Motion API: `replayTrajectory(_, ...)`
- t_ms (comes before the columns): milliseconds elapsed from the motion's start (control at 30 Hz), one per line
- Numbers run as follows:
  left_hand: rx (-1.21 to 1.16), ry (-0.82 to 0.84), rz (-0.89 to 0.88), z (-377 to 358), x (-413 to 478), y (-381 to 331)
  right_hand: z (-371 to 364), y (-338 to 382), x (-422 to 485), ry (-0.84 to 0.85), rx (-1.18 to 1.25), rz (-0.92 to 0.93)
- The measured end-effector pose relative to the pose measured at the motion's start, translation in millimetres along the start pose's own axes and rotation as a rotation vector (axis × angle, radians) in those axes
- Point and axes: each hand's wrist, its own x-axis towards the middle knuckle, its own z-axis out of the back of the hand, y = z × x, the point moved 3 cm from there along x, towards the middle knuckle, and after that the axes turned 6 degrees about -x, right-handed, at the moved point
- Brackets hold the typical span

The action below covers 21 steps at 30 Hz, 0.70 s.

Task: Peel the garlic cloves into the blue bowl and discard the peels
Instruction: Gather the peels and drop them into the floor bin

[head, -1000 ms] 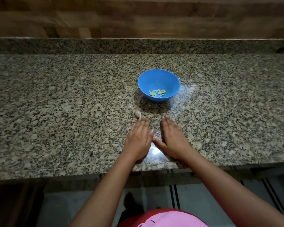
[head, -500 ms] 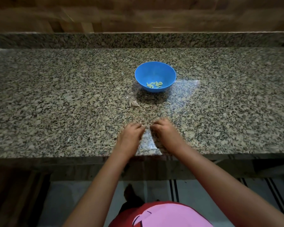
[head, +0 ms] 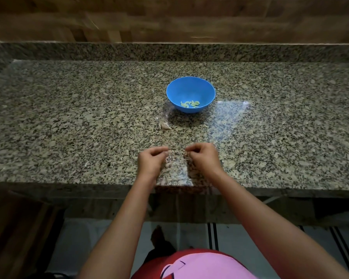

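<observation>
A blue bowl (head: 190,93) stands mid-counter with several peeled, pale yellow garlic cloves (head: 189,104) in its bottom. One unpeeled clove (head: 165,125) lies on the granite just in front of the bowl, to its left. Near the counter's front edge, my left hand (head: 151,161) and my right hand (head: 203,158) sit side by side with fingers curled in. Thin garlic peels (head: 169,159) show at the fingertips, in the gap between the hands. How much each hand holds is hidden by the fingers.
The speckled granite counter (head: 69,127) runs the full width, with a raised granite lip and a wooden wall behind it. A few small peel scraps (head: 205,125) lie right of the loose clove. The front edge is just below my wrists.
My hands went from lying flat with straight fingers to curled, and drew back toward the front edge, raking peels along. The bowl and the loose clove stayed put.
</observation>
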Motion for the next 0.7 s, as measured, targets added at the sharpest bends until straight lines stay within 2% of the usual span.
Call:
replayTrajectory(100,-0.426,-0.115,0.120,18,-9,-6,2,11,-4,0.090,0.230,-0.128)
replayTrajectory(300,-0.724,-0.169,0.065,61,-37,-14,-45,52,-25,0.302,0.418,-0.166)
replayTrajectory(467,-0.881,-0.281,0.006,136,-71,-1,-121,93,-69,0.510,0.506,-0.183)
replayTrajectory(700,-0.921,-0.560,-0.034,319,-145,60,-284,154,-174,0.808,0.466,-0.185)
